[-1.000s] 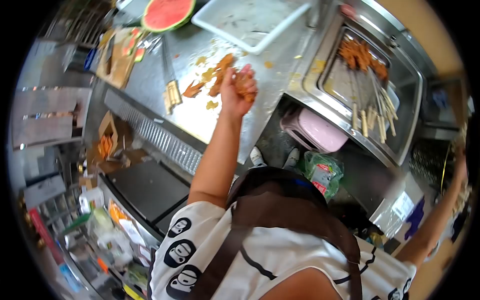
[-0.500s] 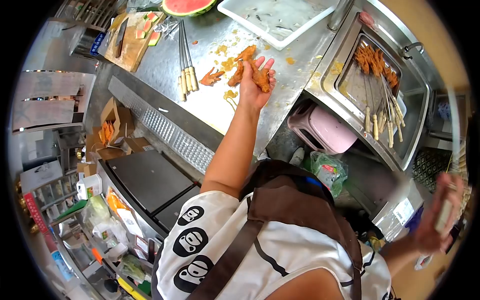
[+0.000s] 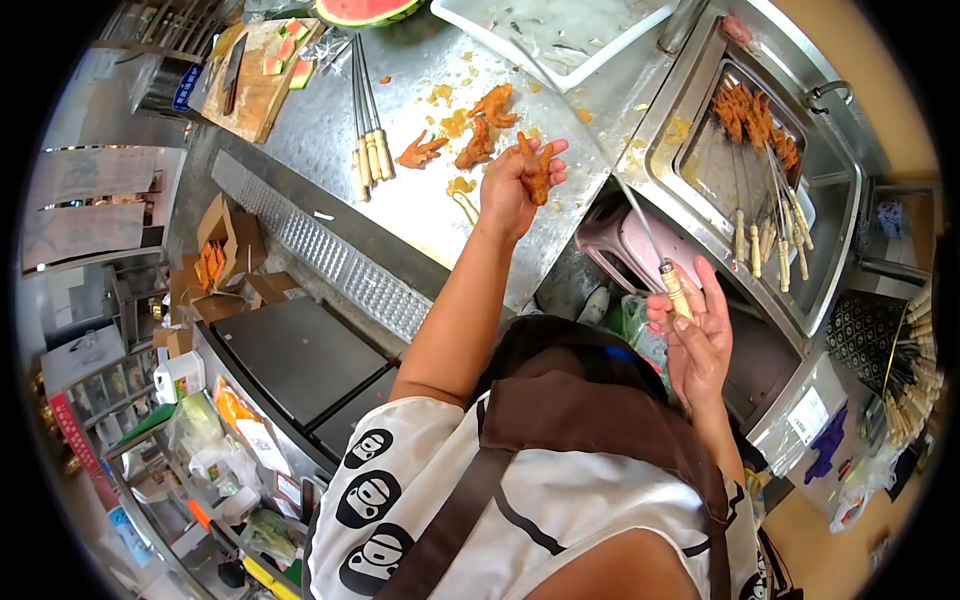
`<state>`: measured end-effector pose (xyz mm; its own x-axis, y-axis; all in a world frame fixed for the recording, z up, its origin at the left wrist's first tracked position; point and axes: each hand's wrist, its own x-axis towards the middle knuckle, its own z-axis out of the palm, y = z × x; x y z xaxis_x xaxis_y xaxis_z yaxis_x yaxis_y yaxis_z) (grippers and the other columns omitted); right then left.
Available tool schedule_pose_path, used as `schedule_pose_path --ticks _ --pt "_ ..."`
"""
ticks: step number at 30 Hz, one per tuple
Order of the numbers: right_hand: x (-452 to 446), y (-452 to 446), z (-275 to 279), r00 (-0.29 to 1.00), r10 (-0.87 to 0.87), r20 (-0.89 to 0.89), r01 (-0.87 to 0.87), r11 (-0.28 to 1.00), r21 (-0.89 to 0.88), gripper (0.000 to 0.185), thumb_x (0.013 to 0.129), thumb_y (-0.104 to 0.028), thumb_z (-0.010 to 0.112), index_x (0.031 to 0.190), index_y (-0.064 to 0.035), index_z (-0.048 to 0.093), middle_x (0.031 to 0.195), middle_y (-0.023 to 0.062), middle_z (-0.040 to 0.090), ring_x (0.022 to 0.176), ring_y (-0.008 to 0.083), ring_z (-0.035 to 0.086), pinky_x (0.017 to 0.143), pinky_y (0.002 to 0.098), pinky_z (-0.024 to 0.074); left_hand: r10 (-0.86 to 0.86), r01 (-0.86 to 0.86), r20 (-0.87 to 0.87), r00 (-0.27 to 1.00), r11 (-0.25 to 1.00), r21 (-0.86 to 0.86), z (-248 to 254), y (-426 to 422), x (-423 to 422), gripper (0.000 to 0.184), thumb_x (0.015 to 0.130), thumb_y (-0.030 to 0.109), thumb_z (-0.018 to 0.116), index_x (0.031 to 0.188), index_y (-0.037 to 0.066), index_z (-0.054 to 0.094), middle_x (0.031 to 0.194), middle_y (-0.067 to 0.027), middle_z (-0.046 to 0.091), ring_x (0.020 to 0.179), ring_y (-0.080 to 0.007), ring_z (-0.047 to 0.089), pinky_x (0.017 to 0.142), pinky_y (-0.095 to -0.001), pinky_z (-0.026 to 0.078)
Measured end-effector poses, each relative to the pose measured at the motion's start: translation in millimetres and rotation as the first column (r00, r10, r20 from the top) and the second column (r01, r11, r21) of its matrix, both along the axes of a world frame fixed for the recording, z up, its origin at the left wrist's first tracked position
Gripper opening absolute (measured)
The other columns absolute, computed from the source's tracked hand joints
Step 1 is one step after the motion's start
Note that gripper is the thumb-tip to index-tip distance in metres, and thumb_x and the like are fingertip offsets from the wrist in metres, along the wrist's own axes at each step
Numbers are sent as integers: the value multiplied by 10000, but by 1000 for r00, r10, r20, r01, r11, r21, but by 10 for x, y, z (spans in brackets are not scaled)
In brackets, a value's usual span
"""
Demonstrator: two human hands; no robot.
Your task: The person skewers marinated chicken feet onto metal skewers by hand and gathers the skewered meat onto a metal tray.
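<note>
The person's left hand (image 3: 512, 195) grips one chicken foot (image 3: 536, 180) above the steel table (image 3: 318, 135) — fingers closed. The right hand (image 3: 698, 335) holds a wooden-handled skewer (image 3: 673, 286) between thumb and fingers — tip directed far-left. Three loose feet (image 3: 475, 146) lie on the table, left of the left hand.

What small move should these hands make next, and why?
Perhaps bring the bare skewer to the chicken foot: the right hand holds the skewer, the left hand pinches the foot, and loaded skewers rest on the metal tray.
</note>
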<state>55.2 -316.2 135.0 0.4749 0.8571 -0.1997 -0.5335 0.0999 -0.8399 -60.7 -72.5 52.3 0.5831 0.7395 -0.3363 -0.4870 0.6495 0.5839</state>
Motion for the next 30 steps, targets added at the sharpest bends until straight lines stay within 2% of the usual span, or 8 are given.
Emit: schedule_pose_path --ticks 8,12,17,23,25,27,29,30 --pt "84 -1 -39 991 -102 89 104 994 -15 545 814 36 461 1330 14 284 1299 251 372 926 237 578 771 305 492 11 -11 -7 1000 999 35 4 7 -56 254 780 22 424 1033 0 403 1170 -274 491 692 -171 550 682 -291 501" --pt "111 -26 3 999 -29 37 30 999 -22 484 859 -22 455 1315 27 302 1174 249 478 781 211 596 645 261 500 -10 12 -32 999 998 56 -28 36 -22 232 840 89 433 1054 0 415 1193 -275 476 672 -159 556 664 -266 506" --pt "139 -164 -126 994 108 -36 -108 994 1 446 898 -90 445 1305 35 309 942 185 561 647 164 562 570 236 469 -66 70 26 997 976 -208 -95 94 -18 406 909 383 391 1119 39 438 1192 -261 479 810 -218 579 718 -318 494" --pt "0 -283 -304 944 58 324 -66 998 12 421 898 -87 460 1281 41 343 875 121 540 631 140 507 584 251 442 18 15 146 989 975 -220 -138 137 -30 633 857 618 295 1120 67 460 1186 -229 487 1036 -313 521 872 -399 431" --pt "-21 -395 -424 887 140 440 -56 978 -199 396 885 -89 490 1244 46 390 928 109 547 670 158 524 616 265 442 59 -7 201 978 967 -253 -142 120 -33 687 843 648 256 1125 55 459 1190 -231 482 1072 -326 499 893 -406 418" --pt "-23 -379 -587 519 223 825 49 956 -289 307 871 -104 507 1134 55 489 886 158 601 726 259 590 646 332 457 107 -30 252 962 956 -293 -171 92 -48 743 830 679 217 1129 43 457 1193 -233 477 1109 -340 476 914 -414 406" --pt "-24 -263 -640 479 488 729 -101 856 -507 279 866 -104 504 1100 47 510 771 180 591 690 304 586 625 356 453 124 -32 316 941 959 -281 -205 111 -37 864 813 696 104 1235 -8 375 1287 -241 393 1158 -360 434 963 -445 366" --pt "-35 -230 -647 443 412 796 -93 904 -417 262 865 -120 506 1087 17 522 747 186 583 658 322 580 598 362 449 126 -35 322 938 961 -273 -215 147 -22 864 813 696 104 1235 -8 375 1287 -241 393 1158 -360 434 963 -445 366"
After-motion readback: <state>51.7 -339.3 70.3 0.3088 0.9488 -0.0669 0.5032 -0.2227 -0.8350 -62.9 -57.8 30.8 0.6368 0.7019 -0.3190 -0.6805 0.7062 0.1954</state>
